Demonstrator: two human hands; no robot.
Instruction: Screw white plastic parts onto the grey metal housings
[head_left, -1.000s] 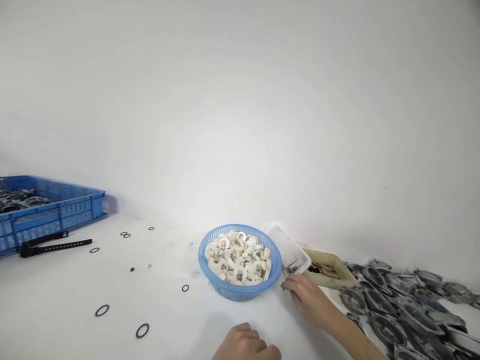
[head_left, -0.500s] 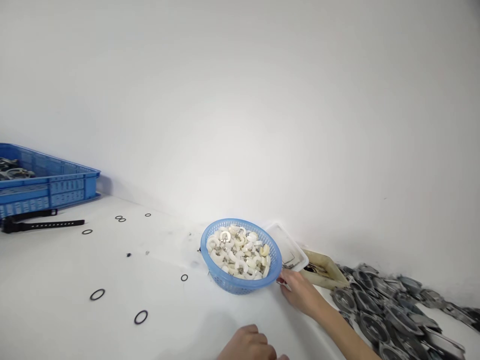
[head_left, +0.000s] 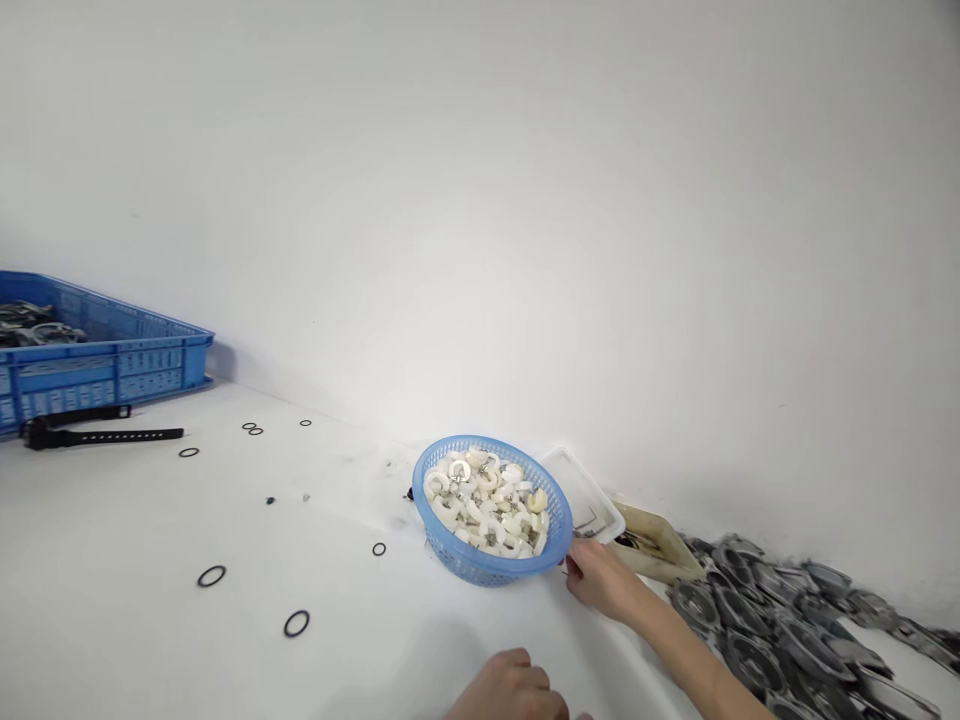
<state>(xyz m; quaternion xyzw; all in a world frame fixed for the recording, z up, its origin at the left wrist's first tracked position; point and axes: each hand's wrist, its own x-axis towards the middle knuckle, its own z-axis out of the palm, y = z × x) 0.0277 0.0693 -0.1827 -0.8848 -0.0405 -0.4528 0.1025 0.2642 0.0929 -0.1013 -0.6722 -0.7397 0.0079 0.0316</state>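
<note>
A round blue plastic mesh basket (head_left: 491,515) sits at lower centre of the frame on the white surface (head_left: 150,540), heaped with glossy cream-white rings. The right hand (head_left: 600,578) rests just beside its right rim, fingers curled at the corner of a clear flat plastic tray (head_left: 589,495); whether they grip anything cannot be told. The left hand (head_left: 510,690), at the bottom edge, shows loosely bent fingers, holding nothing visible. Thin black O-rings (head_left: 296,623) lie scattered lower left. Grey cast-metal housings (head_left: 780,630) pile at lower right, beside a beige tray (head_left: 660,545). A blue slatted crate (head_left: 105,360) stands at left.
</note>
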